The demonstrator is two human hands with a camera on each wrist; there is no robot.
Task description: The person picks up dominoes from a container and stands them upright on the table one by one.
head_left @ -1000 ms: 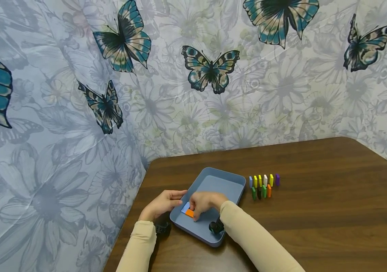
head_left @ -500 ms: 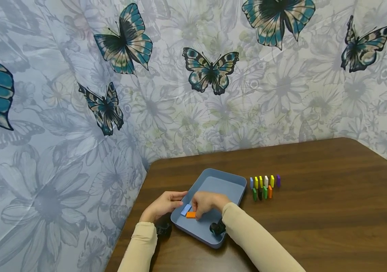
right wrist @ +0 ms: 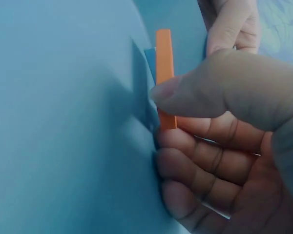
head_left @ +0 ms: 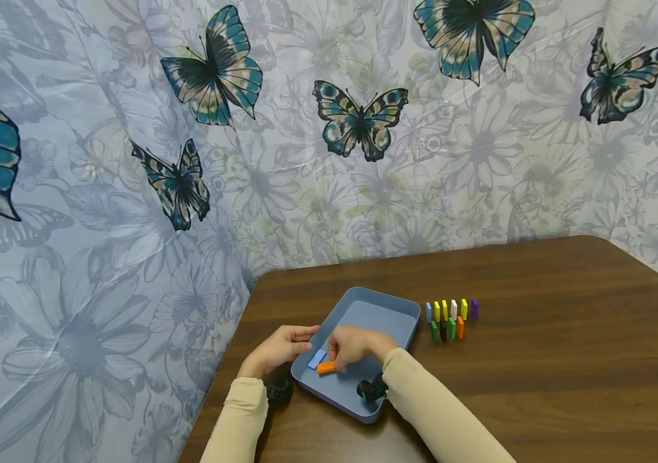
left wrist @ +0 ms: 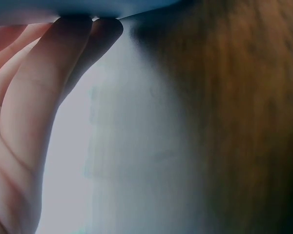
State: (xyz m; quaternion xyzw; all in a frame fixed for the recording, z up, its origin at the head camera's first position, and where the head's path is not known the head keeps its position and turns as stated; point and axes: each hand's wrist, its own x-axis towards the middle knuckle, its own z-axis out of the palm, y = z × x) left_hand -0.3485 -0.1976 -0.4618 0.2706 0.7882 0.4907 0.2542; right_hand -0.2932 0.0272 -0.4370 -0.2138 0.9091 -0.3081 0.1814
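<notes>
In the head view, the blue-grey tray (head_left: 371, 315) lies on the table between both hands. My right hand (head_left: 355, 344) reaches into it and pinches an orange block (right wrist: 165, 73) between thumb and fingers, the thumb laid across the block's face in the right wrist view. A light blue block (head_left: 317, 359) lies on the tray floor beside the orange one, near the left wall. My left hand (head_left: 278, 348) touches the tray's left side with fairly straight fingers. Its fingertips meet the tray's edge in the left wrist view.
To the right of the tray, two rows of small upright blocks (head_left: 452, 328) stand on the brown table (head_left: 566, 341), in yellow, green, white, purple, orange, black and light blue. A wall covering with butterflies (head_left: 360, 122) rises behind the table.
The orange block has swung away from the light blue block, which shows more fully now. My right hand has shifted slightly right with it; my left hand stays at the tray's side.
</notes>
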